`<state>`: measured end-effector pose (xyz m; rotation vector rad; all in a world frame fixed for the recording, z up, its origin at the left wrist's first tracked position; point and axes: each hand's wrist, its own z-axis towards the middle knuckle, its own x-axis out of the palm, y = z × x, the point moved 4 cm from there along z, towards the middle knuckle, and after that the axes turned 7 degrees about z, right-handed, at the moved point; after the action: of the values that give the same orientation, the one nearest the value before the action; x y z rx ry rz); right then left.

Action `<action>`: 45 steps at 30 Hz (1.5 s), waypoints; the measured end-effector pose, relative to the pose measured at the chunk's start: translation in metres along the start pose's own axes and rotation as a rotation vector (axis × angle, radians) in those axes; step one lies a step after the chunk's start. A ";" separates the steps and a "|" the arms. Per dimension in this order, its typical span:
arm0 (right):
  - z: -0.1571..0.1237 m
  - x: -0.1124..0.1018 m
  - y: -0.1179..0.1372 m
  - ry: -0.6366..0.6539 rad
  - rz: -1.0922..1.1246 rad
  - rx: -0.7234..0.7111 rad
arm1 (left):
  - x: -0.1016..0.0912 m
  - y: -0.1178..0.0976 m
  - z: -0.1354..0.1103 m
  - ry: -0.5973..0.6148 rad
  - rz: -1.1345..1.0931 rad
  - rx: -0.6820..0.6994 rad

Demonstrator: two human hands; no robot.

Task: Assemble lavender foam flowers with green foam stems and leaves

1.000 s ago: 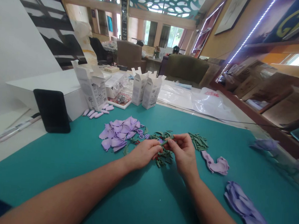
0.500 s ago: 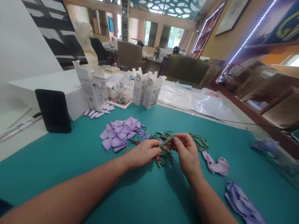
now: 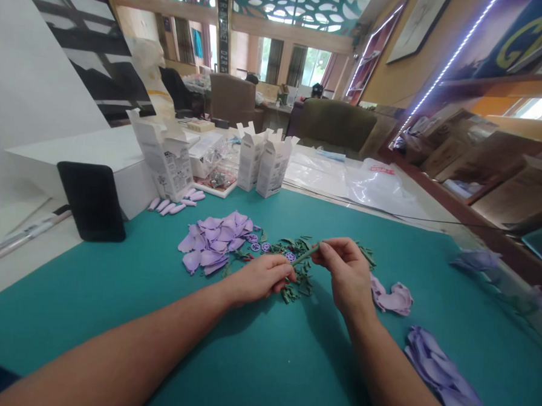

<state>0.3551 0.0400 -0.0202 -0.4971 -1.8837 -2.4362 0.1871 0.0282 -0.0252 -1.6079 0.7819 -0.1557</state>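
Both my hands meet over a teal mat (image 3: 263,360). A thin green stem piece (image 3: 305,254) runs between them. My right hand (image 3: 346,273) pinches its upper end, and my left hand (image 3: 262,278) has its fingers closed on the lower end. Under and behind the hands lies a scatter of small green leaf and stem pieces (image 3: 294,286), with small purple round parts (image 3: 259,246) just beyond. A heap of lilac petals (image 3: 214,242) lies to the left of my left hand.
A folded lilac petal piece (image 3: 393,297) and a pile of lilac petals (image 3: 443,375) lie right of my right arm. Open white cartons (image 3: 262,160), a white box (image 3: 96,157), a black phone (image 3: 92,199) and clear plastic bags (image 3: 358,180) stand beyond the mat.
My right hand has moved a little right and up, drawing the green stem piece out longer between the hands. My left hand has stayed in place.
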 end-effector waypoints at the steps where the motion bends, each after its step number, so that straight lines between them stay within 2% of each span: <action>1: 0.000 0.000 0.001 -0.003 -0.004 0.000 | -0.001 -0.001 0.000 -0.017 0.009 0.017; 6: -0.004 0.006 0.002 -0.004 0.013 0.002 | -0.003 -0.006 -0.001 -0.082 0.025 0.065; 12: -0.007 0.008 -0.001 0.024 0.008 -0.019 | -0.002 -0.004 0.000 -0.097 -0.008 0.035; 16: -0.006 0.008 -0.003 0.065 0.004 -0.018 | 0.001 0.000 0.001 -0.062 -0.107 -0.010; 25: -0.001 0.003 -0.008 0.028 0.011 0.037 | 0.009 0.006 0.002 0.121 -0.424 -0.128; 33: -0.002 0.005 -0.008 0.043 -0.016 0.058 | 0.008 0.007 0.004 0.057 -0.541 -0.176; 45: -0.004 0.008 -0.015 0.097 -0.035 0.079 | 0.009 0.011 0.006 0.100 -0.568 -0.141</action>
<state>0.3435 0.0414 -0.0332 -0.3385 -1.9562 -2.3491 0.1931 0.0286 -0.0394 -1.9369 0.3974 -0.6024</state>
